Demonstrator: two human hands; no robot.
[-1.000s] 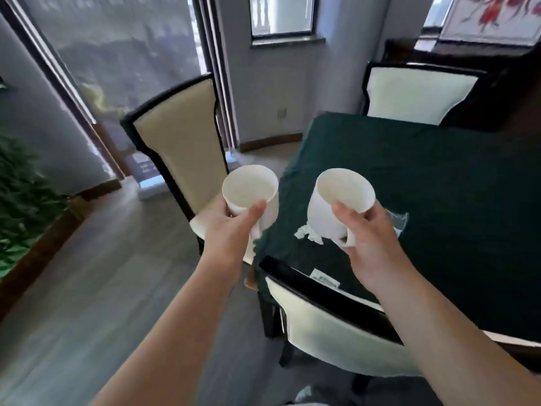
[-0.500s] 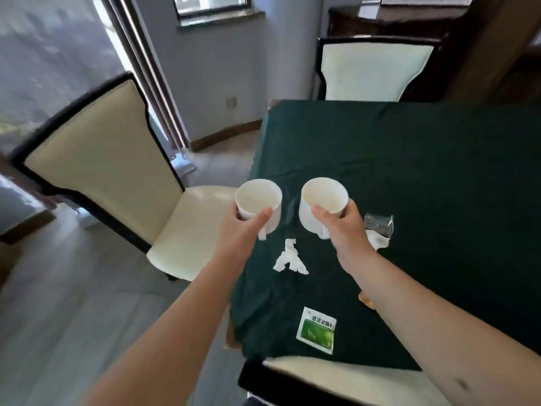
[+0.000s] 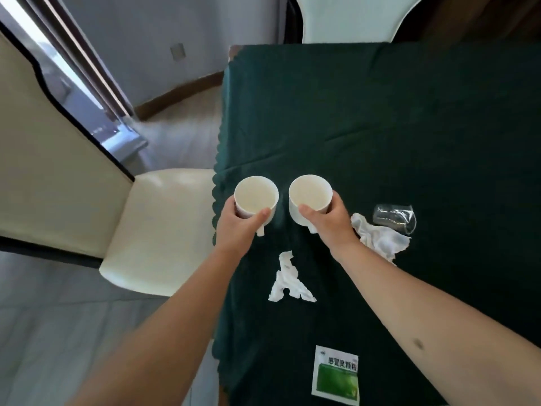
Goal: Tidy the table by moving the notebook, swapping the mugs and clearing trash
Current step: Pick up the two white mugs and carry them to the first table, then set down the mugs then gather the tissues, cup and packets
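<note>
A white mug point(image 3: 256, 197) is gripped by the left hand point(image 3: 238, 230) and a second white mug point(image 3: 309, 197) by the right hand point(image 3: 330, 227), fingers curled round each, both cups upright, side by side and slightly apart near the left edge of the green-clothed table point(image 3: 409, 127); whether they are resting on it cannot be told. A knock between them could be caused by crossing the hands to swap, and the left mug could be tipped off the scalloped edge if set too close. Both mugs appear plain, glossy and empty, while a crumpled tissue point(image 3: 288, 281), a second tissue point(image 3: 377, 238), clear plastic wrap point(image 3: 395, 216) and a green sachet point(image 3: 336, 373) are left uncleared.
</note>
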